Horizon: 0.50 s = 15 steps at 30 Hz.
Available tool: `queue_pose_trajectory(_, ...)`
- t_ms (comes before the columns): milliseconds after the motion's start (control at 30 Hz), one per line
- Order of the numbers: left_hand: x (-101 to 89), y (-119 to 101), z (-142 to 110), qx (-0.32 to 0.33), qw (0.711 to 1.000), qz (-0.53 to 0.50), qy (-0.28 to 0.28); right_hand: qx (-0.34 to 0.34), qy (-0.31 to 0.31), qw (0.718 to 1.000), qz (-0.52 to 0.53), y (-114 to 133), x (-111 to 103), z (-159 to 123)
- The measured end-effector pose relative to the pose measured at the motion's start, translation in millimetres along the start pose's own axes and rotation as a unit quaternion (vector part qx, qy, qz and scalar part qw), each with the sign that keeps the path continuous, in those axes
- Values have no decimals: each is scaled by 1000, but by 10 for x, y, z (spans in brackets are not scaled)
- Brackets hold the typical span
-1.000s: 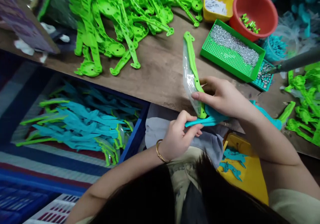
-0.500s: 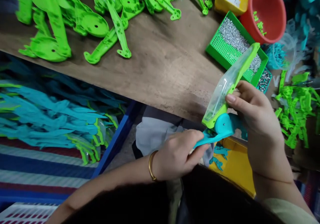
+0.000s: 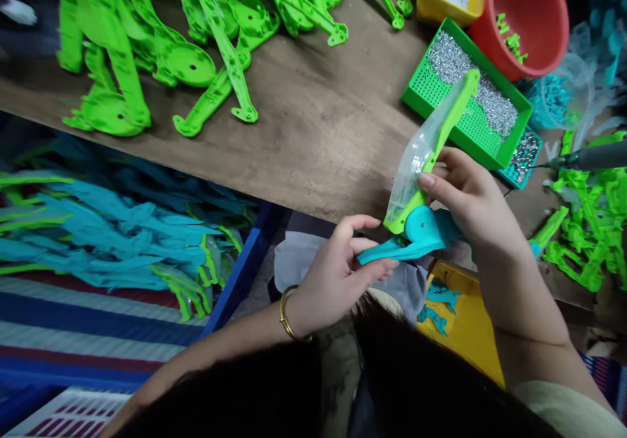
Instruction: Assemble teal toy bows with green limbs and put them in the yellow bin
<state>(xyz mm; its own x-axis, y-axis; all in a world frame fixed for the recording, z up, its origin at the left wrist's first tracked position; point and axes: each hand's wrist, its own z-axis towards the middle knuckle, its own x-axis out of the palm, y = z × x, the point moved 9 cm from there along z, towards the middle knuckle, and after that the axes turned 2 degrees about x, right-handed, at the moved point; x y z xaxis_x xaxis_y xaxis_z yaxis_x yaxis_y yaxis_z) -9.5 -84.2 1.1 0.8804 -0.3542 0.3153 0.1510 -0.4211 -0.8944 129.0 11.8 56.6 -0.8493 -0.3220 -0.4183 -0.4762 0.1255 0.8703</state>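
A hinged plastic piece, with a teal handle [image 3: 392, 250] and a lime-green arm [image 3: 453, 115] carrying a clear cover [image 3: 414, 164], is held between my hands over the table's front edge. My right hand [image 3: 465, 196] grips it near the round teal joint, thumb on the green arm; its other fingers are partly hidden behind. My left hand [image 3: 337, 271], wearing a gold bangle, holds the free end of the teal handle loosely, the thumb below it and the index finger raised off it. Green and teal parts meet at an angle.
Lime-green parts [image 3: 196, 66] lie along the wooden table [image 3: 313, 138]. Near my right hand are a green basket [image 3: 414, 95] of small metal pieces, a red bowl [image 3: 531, 7], a yellow container [image 3: 450, 10] and a screwdriver-like tool [image 3: 597, 157]. Teal pieces [image 3: 117, 229] fill a blue-framed bin at left.
The fingers of my left hand have loosened and spread, and its index finger has lifted. The hinged piece has shifted slightly left with my right hand. At the right, the screwdriver-like tool has come into view.
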Motion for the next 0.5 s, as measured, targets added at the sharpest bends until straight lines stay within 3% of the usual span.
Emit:
queue_pose_trajectory(67, 32, 73, -8, -25, 997, -76, -11, -40, 63, 996, -51, 119, 110, 18)
queue_pose_trajectory(167, 76, 95, -16, -28, 994, -107, -20, -89, 155, 970, -163, 277, 301, 29)
queue_pose_trajectory(300, 56, 95, -14, -30, 992, -109, -54, -106, 177, 950, -232, 311, 424, 59)
queue_pose_trajectory(400, 3, 133, 45, -31, 990, -109, -84, -135, 101, 955, -245, 296, 369, -35)
queue_pose_trajectory(500, -86, 215, 154, -25, 987, -116, -108, -150, -106, 967, -176, 263, -79, -295)
